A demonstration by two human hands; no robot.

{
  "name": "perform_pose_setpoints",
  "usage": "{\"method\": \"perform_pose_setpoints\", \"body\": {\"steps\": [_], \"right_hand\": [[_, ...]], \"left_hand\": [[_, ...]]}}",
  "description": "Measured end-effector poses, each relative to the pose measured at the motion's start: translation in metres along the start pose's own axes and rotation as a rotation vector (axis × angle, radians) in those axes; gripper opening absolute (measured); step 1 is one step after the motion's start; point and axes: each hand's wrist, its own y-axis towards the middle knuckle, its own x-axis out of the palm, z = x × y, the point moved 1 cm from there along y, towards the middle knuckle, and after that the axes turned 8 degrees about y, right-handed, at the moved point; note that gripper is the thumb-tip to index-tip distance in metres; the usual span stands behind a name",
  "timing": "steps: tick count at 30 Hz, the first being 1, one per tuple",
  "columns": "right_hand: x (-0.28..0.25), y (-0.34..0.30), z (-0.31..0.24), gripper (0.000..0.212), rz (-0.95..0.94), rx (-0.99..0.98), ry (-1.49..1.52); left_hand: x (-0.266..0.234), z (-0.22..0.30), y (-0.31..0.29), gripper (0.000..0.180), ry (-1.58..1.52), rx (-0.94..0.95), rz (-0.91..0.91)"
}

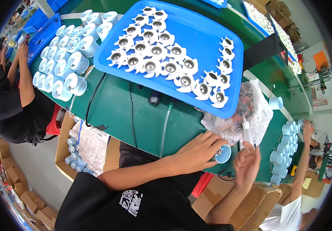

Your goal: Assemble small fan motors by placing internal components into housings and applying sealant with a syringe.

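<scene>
My left hand (198, 152) grips a small light blue cup-shaped housing (223, 154) near the table's front edge. The housing is tilted so that its open mouth shows, with small metal and wire parts inside. To its right, my right hand (247, 165) has its fingers at the lower end of a white squeeze bottle (247, 133) and appears to hold it. The bottle's thin nozzle points away from me. Behind both hands lies a crumpled clear plastic bag (260, 104). A blue tray (114, 75) beyond them bears many white fan impellers (149, 66) with dark round centres.
Light blue housings stand in rows on the green table (146, 131) at far left (77, 62) and right (277, 157). A cardboard box (64, 154) with more housings is below left. Black cables and a clear hose (166, 127) cross the table edge. Co-workers sit at both sides.
</scene>
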Motion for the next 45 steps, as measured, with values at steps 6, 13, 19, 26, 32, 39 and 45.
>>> {"method": "perform_pose_setpoints", "body": {"steps": [6, 13, 19, 26, 32, 39, 45], "right_hand": [[0.162, 0.072, -0.045, 0.024, -0.349, -0.544, -1.052], [0.246, 0.19, -0.014, 0.01, -0.203, -1.238, -2.259], [0.258, 0.204, 0.017, 0.009, -0.059, -1.226, -2.398], [0.248, 0.188, 0.001, 0.006, -0.217, -1.325, -2.218], [0.206, 0.099, -0.012, 0.017, -0.874, -2.011, -1.362], [0.119, 0.03, 0.004, 0.035, -0.792, -1.982, -1.356], [0.085, -0.015, 0.008, 0.013, -0.471, -1.349, -1.321]], "left_hand": [[-0.003, 0.0, -0.005, 0.058, 0.072, 0.013, 0.02], [0.0, 0.0, -0.006, 0.057, 0.038, 0.031, 0.011], [0.002, -0.002, -0.011, 0.056, 0.042, 0.082, 0.084], [0.0, 0.002, -0.007, 0.056, 0.034, 0.062, 0.012], [-0.007, -0.002, -0.007, 0.057, 0.032, 0.023, 0.032], [-0.008, 0.004, -0.001, 0.036, -0.037, 0.072, 0.001], [0.005, -0.007, -0.005, 0.049, 0.071, -0.034, -0.012]]}}
